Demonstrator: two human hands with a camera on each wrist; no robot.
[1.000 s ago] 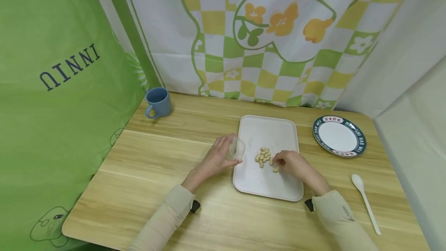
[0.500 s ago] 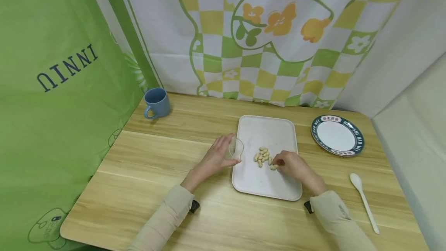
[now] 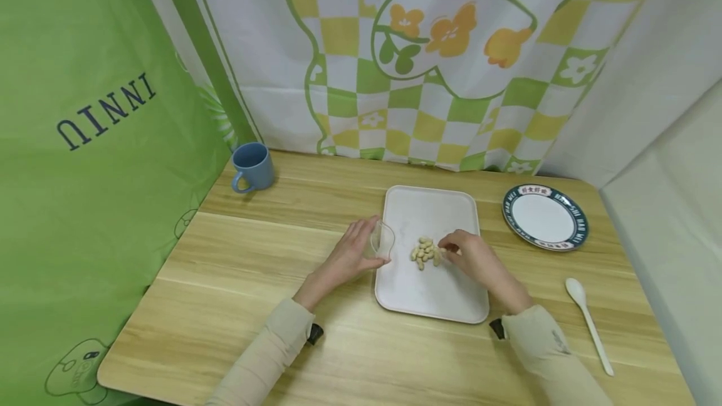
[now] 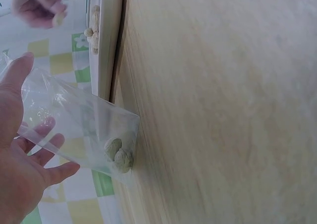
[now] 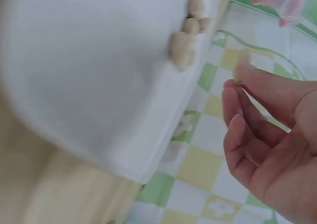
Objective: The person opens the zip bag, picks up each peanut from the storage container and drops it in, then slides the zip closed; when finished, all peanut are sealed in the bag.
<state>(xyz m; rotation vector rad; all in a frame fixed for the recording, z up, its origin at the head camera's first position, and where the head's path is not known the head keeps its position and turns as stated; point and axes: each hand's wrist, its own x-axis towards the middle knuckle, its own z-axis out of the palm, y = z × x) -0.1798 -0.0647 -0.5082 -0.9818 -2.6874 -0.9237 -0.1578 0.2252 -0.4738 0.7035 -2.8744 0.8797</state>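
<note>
My left hand (image 3: 352, 249) holds a clear plastic bag (image 4: 81, 122) at the tray's left edge, thumb and fingers spreading its mouth. At the bag's bottom, peanuts in the shell (image 4: 119, 154) show through the film. Between right thumb and fingertips a single peanut (image 5: 243, 60) is pinched, raised above the tray. In the head view that right hand (image 3: 476, 262) is just right of a small pile of peanuts (image 3: 423, 252), which lies mid-tray on the pale rectangular tray (image 3: 429, 205).
A blue mug (image 3: 254, 166) stands at the table's back left corner. To the tray's right are a green-rimmed plate (image 3: 544, 218) and, nearer, a white spoon (image 3: 589, 327). Patterned curtains (image 3: 420, 111) hang along the table's back edge.
My right hand has risen from the tray and moved slightly away from me with one peanut, which earlier lay right of the pile. The left hand and bag stay in place.
</note>
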